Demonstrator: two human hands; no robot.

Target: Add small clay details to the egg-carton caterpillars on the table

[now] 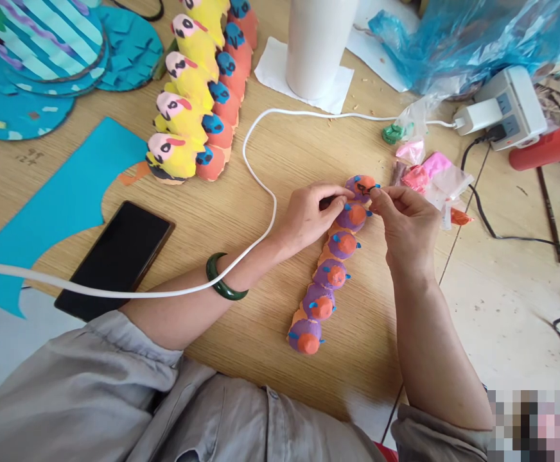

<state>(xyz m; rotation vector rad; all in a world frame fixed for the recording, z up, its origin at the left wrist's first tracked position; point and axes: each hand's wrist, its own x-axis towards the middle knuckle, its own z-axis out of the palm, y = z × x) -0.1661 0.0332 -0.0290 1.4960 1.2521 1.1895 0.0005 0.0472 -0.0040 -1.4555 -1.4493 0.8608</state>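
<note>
A strip of several purple bumps (332, 273) with orange tops and small blue pieces lies on the wooden table. Its far bump (361, 186) bears dark markings on the orange part. My left hand (311, 215) rests against the left side of that bump, fingers curled, with something dark partly visible under them. On the other side, my right hand (408, 221) pinches with thumb and forefinger at the bump's right edge; what lies between the fingertips is too small to make out.
Yellow and red bumpy strips (178, 115) lie at the back left. A white cable (273, 192) crosses my left forearm. A phone (116, 256), blue paper (68, 192), white cylinder (316, 48), clay bags (424, 170), power strip (516, 106) and red tube (547, 146) surround the work.
</note>
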